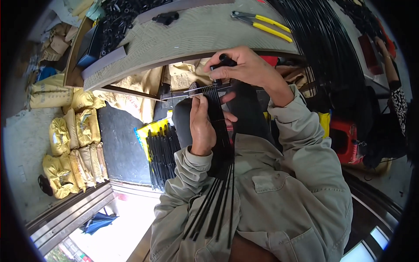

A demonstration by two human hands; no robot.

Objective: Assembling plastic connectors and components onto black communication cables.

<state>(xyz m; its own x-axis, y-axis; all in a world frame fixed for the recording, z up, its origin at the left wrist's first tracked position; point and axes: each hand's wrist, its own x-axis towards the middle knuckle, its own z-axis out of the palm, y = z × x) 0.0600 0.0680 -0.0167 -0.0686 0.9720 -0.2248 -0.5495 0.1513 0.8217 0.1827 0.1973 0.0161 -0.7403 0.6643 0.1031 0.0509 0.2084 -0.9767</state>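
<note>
Watching remotely, I saw the left hand (202, 131) wrapped around a bundle of thin black rods (221, 142), its long axis running from the jacket (288, 187) toward the workbench (205, 35); just off its far end, a black tubular fitting (224, 58) sat gripped in the nearer right hand (245, 65).

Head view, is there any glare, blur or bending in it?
In the head view, white glare burns out the lower left; the table bows along its near edge; corners go black; the rods partly merge into darkness; the left fingers look slightly blurred.
</note>
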